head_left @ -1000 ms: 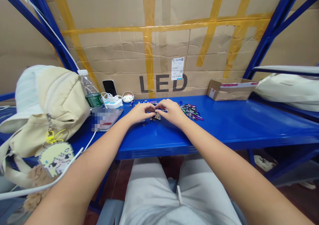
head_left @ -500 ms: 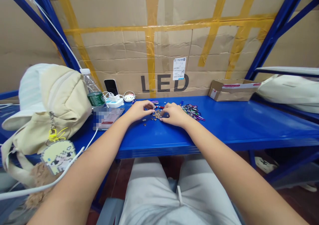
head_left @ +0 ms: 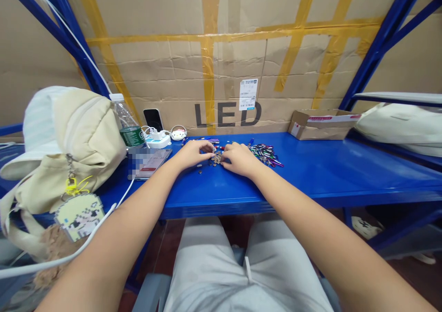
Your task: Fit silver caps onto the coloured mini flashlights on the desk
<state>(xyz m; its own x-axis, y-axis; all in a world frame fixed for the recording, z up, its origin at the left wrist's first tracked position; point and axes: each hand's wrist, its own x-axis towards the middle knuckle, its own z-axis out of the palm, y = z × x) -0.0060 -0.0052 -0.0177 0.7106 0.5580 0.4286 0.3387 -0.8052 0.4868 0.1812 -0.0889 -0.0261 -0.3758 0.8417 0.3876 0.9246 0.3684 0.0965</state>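
Note:
Several small brownish round pieces (head_left: pixel 216 159) lie in a loose cluster on the blue table (head_left: pixel 214 187). At the left side of the cluster is my left hand (head_left: pixel 196 153), thumb and fingers curved apart, with a small pale item at the fingertips too tiny to name. My right hand (head_left: pixel 239 159) rests over the right side of the cluster, fingers curled down; whatever is under its fingertips is hidden. A pile of colourful shiny pens (head_left: pixel 267 154) lies just right of it, and more pens (head_left: pixel 213 141) lie behind the hands.
On the left are a cream bag (head_left: pixel 86 132), a bottle (head_left: pixel 129 130), a tablet-like device (head_left: pixel 157 162) with a white cable, and a power strip (head_left: pixel 159 140). An open cardboard box (head_left: pixel 321 125) stands at the back right, before the cardboard wall (head_left: pixel 165 77).
My right hand has shifted slightly left over the round pieces, and its fingers are closer together. My left hand has hardly moved.

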